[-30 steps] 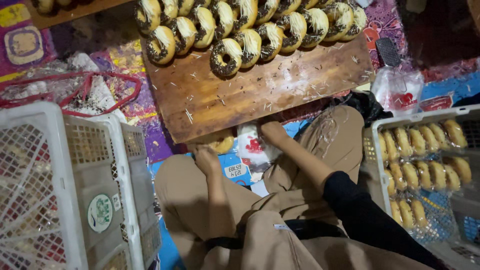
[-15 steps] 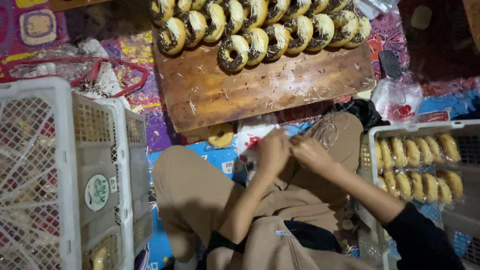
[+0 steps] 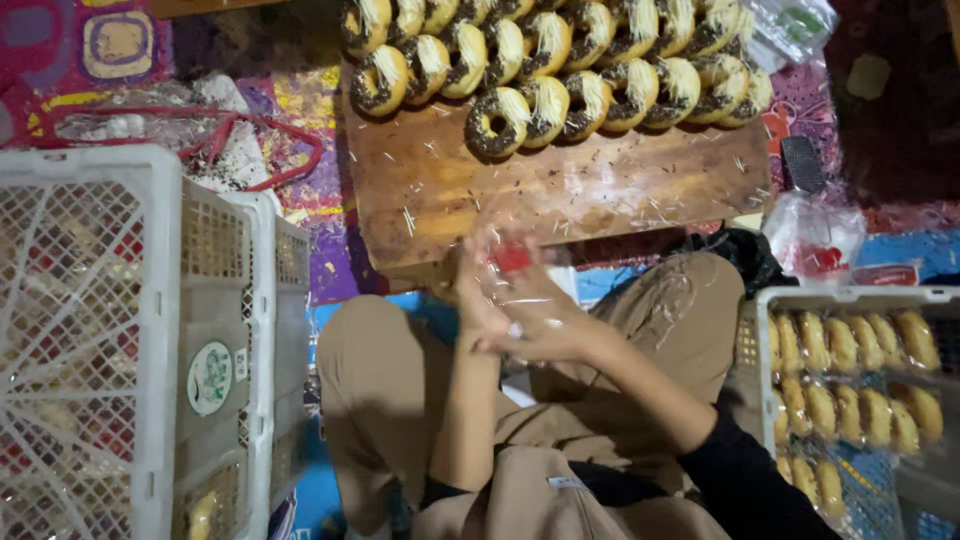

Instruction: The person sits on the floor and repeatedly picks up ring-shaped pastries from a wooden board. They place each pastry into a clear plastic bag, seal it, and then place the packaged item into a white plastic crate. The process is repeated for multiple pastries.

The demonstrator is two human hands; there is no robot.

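The person sits on the floor with legs folded. Both hands are up in front of the chest, close together. The left hand [image 3: 470,300] and the right hand [image 3: 535,335] both pinch a thin clear plastic bag [image 3: 520,265] with a small red mark on it. The fingers are closed on the bag, one hand on each side, so it looks like they are pulling it open. The bag is blurry, so I cannot tell if anything is inside it.

Just past the hands lies a wooden board [image 3: 560,190]. Rows of donuts [image 3: 550,60] with dark sprinkles and pale shreds sit on its far half. The near half is bare wood with loose shreds on it, so there is room there for the hands to work.

On the left stands a tall white crate [image 3: 160,330], close to the left knee. On the right is another white crate [image 3: 850,300] full of golden buns [image 3: 850,380], near the right knee. The two crates leave only a narrow space around the legs. A tied plastic bag with red print [image 3: 815,240] rests beside the board on the colored mat [image 3: 310,210].
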